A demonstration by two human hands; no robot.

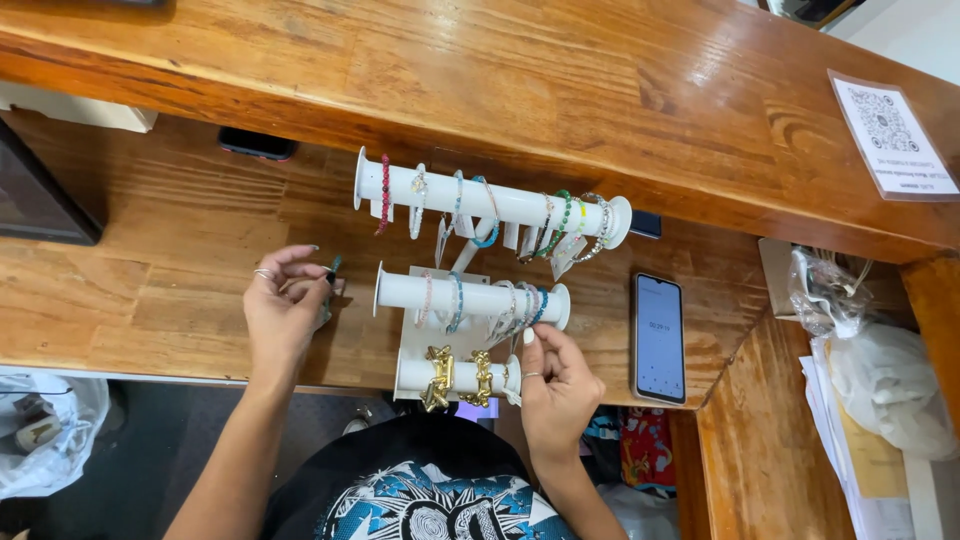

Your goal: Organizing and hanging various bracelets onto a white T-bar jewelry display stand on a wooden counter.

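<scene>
- Down at the far left, a clear plastic bag (pixel 40 425) sits below the edge of the wooden tabletop (pixel 150 290), with small items inside that are too blurred to tell.
- A dark box-like thing (pixel 35 195) stands at the left edge of the tabletop, and a dark phone (pixel 257 145) lies further back, under the raised wooden shelf (pixel 560 80).
- The left hand (pixel 283 305) rests on the tabletop left of the stand, ring on one finger, fingers curled and pinched on a small dark-and-green item (pixel 331 270); what it is I cannot tell.
- A white bracelet stand (pixel 470 300) with three round bars stands in the middle of the tabletop.
- Its top bar (pixel 500 202) carries beaded bracelets in red, white, blue and green, some with small white tags.
- Its middle bar (pixel 475 296) carries pale pink, blue and clear beaded bracelets.
- Its bottom bar (pixel 455 377), nearest the person, carries two chunky gold chain bracelets (pixel 458 377).
- The right hand (pixel 556 385) is at the right end of the stand, between the middle and bottom bars, fingertips pinched together on the bracelets hanging at the right end of the middle bar.
- A phone with a lit screen (pixel 658 338) lies flat just right of the stand.
- At the far right, crumpled plastic bags (pixel 870 360) and papers (pixel 865 460) lie on a lower surface, and a white printed card (pixel 885 132) lies on the shelf above.
</scene>
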